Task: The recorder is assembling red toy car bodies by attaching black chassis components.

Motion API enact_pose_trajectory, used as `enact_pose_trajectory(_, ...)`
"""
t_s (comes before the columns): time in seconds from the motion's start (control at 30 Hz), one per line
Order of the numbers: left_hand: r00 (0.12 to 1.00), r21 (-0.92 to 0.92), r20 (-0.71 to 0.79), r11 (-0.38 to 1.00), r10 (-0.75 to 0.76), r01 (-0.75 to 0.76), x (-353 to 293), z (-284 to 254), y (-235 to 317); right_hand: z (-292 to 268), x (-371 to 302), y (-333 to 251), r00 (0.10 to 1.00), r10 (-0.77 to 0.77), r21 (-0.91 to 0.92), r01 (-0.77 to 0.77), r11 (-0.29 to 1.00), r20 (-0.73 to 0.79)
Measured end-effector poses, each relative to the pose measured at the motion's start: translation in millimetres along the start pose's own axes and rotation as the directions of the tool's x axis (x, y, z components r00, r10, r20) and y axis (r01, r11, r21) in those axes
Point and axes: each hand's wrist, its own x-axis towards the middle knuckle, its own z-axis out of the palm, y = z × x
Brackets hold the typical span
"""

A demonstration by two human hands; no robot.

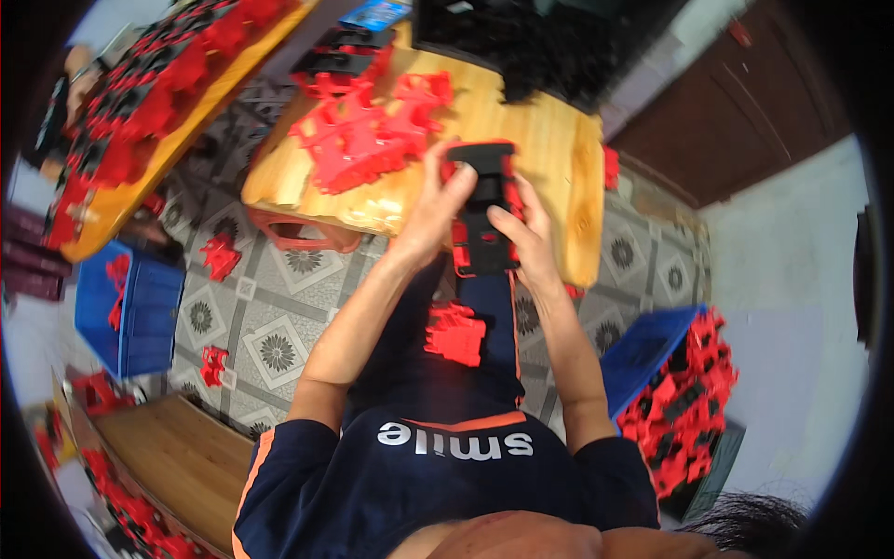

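Over the near edge of the wooden table, both my hands hold a long black-and-red plastic part (485, 200). My left hand (434, 205) grips its left side, with the thumb on the black face. On the other side, my right hand (531, 238) has its fingers round the edge and its thumb pressed on the black face. One red plastic piece (454, 335) lies on my lap. A heap of red plastic pieces (363, 140) covers the table's left side, and behind it sit black-and-red parts (346, 61). Black parts (549, 42) fill a dark container at the back.
A long table (186, 121) at upper left bears rows of red-and-black parts; another person's arm shows beyond. Blue bins stand left (140, 317) and right (643, 354), the right one beside piled parts. A wooden bench (177, 456) is lower left. Red pieces (220, 256) lie on the tiles.
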Motion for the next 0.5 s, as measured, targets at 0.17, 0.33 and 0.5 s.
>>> enact_pose_trajectory(0.17,0.908,0.438,0.360,0.820,0.214,-0.367,-41.8,-5.4,21.2,14.4,-1.9,2.6,0.949,-0.205,0.066,0.226,0.972,-0.239)
enact_pose_trajectory(0.33,0.907,0.510,0.205,0.750,0.369,-0.421,-73.7,-28.1,45.1,34.4,-5.2,19.6,0.938,-0.347,-0.116,0.348,0.930,0.029)
enact_pose_trajectory(0.5,0.393,0.591,-0.543,0.670,0.742,-0.450,-78.9,-118.8,120.0,79.6,10.0,-7.4,0.750,-0.538,-0.329,0.657,0.679,0.385)
